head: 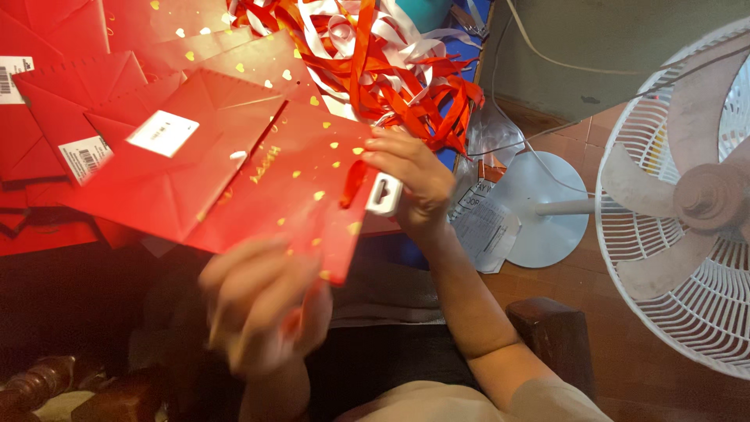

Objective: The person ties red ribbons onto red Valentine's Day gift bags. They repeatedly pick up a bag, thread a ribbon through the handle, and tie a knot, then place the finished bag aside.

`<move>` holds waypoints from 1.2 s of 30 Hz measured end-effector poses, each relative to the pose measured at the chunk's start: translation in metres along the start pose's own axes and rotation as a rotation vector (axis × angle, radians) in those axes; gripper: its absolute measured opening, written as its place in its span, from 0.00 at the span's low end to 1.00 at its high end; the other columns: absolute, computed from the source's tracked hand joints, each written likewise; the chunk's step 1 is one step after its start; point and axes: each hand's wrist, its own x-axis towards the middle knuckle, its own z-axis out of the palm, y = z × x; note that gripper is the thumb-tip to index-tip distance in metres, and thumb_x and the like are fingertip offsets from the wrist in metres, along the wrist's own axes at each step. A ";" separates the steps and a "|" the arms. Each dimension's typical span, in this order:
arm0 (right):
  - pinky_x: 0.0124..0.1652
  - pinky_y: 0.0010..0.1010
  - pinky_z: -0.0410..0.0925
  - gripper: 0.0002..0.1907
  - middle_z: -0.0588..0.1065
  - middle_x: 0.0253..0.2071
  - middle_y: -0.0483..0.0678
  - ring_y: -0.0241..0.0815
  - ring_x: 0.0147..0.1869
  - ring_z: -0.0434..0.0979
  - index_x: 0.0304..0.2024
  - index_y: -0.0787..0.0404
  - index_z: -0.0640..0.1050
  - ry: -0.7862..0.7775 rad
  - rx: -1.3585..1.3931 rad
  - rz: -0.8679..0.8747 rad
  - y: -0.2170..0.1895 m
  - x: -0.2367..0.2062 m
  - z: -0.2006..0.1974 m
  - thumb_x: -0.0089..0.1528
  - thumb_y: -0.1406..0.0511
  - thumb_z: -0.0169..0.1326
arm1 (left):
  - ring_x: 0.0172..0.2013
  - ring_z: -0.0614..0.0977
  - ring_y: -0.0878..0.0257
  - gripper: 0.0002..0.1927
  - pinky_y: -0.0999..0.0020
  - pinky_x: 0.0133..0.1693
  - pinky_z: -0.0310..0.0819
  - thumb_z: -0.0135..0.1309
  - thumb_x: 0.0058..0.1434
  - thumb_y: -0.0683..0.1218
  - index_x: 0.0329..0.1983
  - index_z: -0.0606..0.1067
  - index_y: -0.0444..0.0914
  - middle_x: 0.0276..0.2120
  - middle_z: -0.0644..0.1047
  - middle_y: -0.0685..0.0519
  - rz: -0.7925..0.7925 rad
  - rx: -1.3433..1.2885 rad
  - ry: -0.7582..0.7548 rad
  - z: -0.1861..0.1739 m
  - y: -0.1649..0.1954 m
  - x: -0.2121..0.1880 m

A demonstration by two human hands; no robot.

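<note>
Two hands work a folded red paper bag [258, 180] with gold hearts at frame centre. From the head camera, the left hand [262, 305], blurred at six o'clock, closes on its lower corner; the right hand [410, 176], at three o'clock, grips its edge beside a white clip [384, 194]. Red and white ribbons [375, 55] lie at twelve o'clock.

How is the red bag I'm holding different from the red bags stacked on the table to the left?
The held red bag is lifted and tilted, gripped by the left hand and right hand; the stacked red bags lie flat and untouched. The held bag shows gold hearts on its face and is motion-blurred; the stacked ones show plain red backs and look sharp. Both are folded flat, red, with white labels.
</note>
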 end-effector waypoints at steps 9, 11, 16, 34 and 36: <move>0.43 0.28 0.72 0.14 0.80 0.38 0.48 0.35 0.41 0.78 0.47 0.70 0.79 0.055 0.392 0.532 0.018 -0.030 0.014 0.70 0.62 0.59 | 0.41 0.78 0.57 0.13 0.61 0.43 0.72 0.64 0.61 0.37 0.47 0.77 0.41 0.40 0.76 0.50 -0.097 0.045 -0.034 0.046 -0.029 -0.031; 0.29 0.25 0.66 0.11 0.76 0.31 0.44 0.29 0.31 0.72 0.44 0.68 0.79 0.064 0.450 0.726 0.023 -0.034 0.013 0.69 0.63 0.58 | 0.43 0.78 0.52 0.18 0.58 0.48 0.73 0.61 0.55 0.34 0.48 0.78 0.40 0.40 0.77 0.51 -0.176 -0.050 -0.127 0.061 -0.041 -0.026; 0.20 0.25 0.62 0.10 0.74 0.26 0.43 0.27 0.21 0.69 0.40 0.66 0.79 -0.165 0.407 0.863 0.028 -0.027 0.012 0.69 0.64 0.55 | 0.42 0.79 0.54 0.14 0.61 0.46 0.75 0.61 0.62 0.36 0.49 0.78 0.40 0.41 0.77 0.50 -0.261 -0.042 -0.253 0.080 -0.055 -0.023; 0.33 0.28 0.70 0.09 0.80 0.34 0.46 0.35 0.33 0.79 0.47 0.61 0.82 -0.128 -0.103 0.688 0.014 0.008 -0.021 0.66 0.68 0.54 | 0.48 0.74 0.45 0.44 0.50 0.42 0.73 0.72 0.46 0.57 0.63 0.68 0.39 0.46 0.73 0.46 -0.459 0.206 -0.523 0.106 -0.072 -0.026; 0.37 0.28 0.70 0.07 0.79 0.37 0.48 0.37 0.36 0.79 0.47 0.61 0.82 -0.028 -0.292 0.466 0.023 0.011 -0.026 0.68 0.68 0.57 | 0.48 0.74 0.45 0.41 0.51 0.42 0.74 0.71 0.48 0.54 0.64 0.68 0.39 0.45 0.72 0.45 -0.451 0.229 -0.512 0.111 -0.072 -0.029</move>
